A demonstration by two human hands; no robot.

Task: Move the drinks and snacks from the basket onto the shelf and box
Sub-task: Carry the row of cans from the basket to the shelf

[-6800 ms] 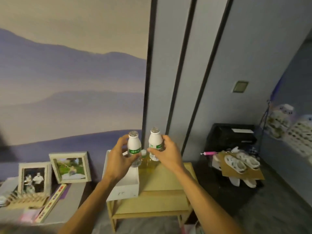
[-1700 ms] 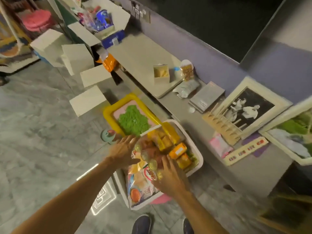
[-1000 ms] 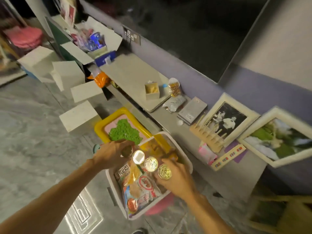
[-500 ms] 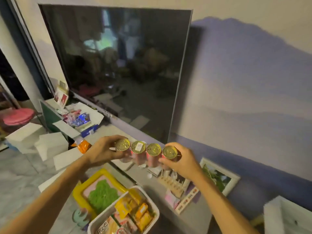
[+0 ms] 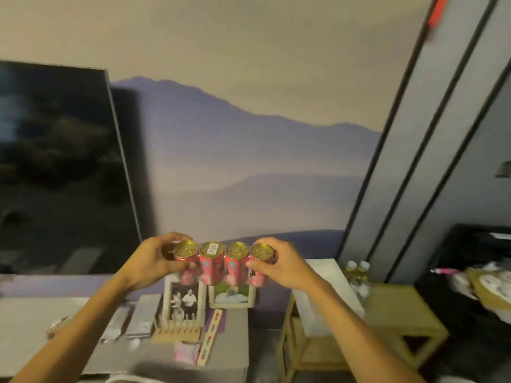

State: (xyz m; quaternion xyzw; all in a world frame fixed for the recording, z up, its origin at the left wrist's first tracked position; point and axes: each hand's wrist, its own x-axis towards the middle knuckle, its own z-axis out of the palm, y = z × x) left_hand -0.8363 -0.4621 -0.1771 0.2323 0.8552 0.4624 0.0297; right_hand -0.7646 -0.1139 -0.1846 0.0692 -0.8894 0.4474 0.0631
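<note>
Half a second on, your view has swung right off the basket: the wooden shelf [image 5: 398, 313] and white box [image 5: 326, 288] now show. Your left hand [image 5: 150, 261] and right hand [image 5: 279, 262] clamp the row of four red cans [image 5: 218, 262] between them, in mid-air above the picture frames [image 5: 185, 297].

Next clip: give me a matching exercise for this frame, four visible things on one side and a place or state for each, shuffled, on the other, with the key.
Things:
1. row of four red cans
2. two pale bottles
3. black-and-white framed photo
4. white box

Places or states:
A. standing on the wooden shelf, at its back by the wall
B. leaning upright on the grey counter
C. held in the air between the left hand and the right hand
D. lying on the left part of the wooden shelf

Pairs: 1-C, 2-A, 3-B, 4-D
</note>
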